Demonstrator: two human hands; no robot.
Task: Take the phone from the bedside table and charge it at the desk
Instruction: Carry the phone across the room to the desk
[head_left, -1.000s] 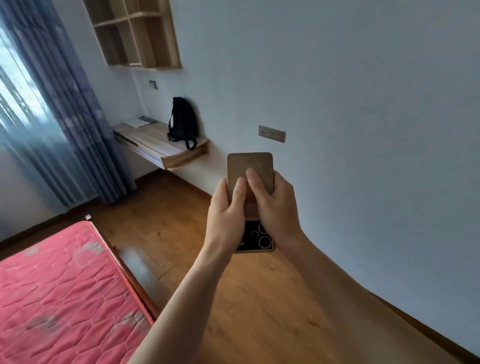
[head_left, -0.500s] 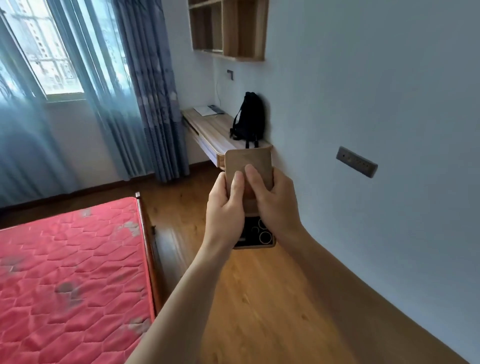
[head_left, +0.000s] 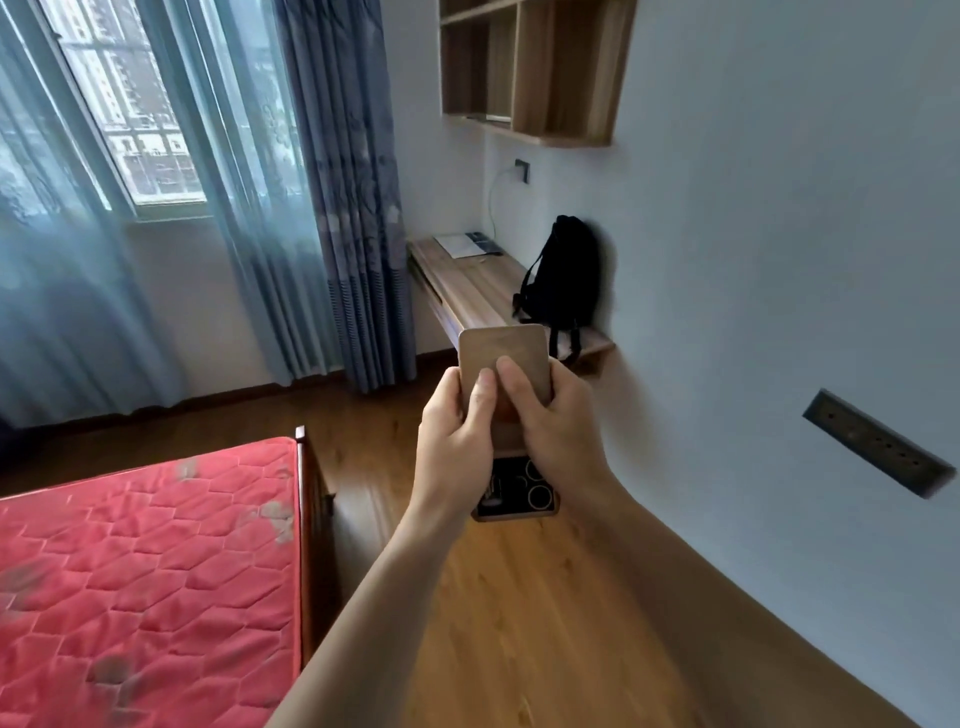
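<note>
A: Where's the phone (head_left: 503, 364)?
B: Clamped in both hands, left (head_left: 457, 441) and right (head_left: 558, 434), long axis pointing ahead.
A: And the desk (head_left: 475, 291)?
B: Straight ahead, well apart; its cable (head_left: 493, 200) hangs at the far end, right hand's side nearer.

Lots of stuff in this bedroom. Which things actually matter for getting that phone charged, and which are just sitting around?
Part of the job:
- phone, held in the left hand and right hand
- desk against the wall
- white cable hanging from the wall plug above the desk

Just lying about:
- black backpack on the desk
- papers at the desk's far end
- red mattress
- wall shelf
- curtains
</note>
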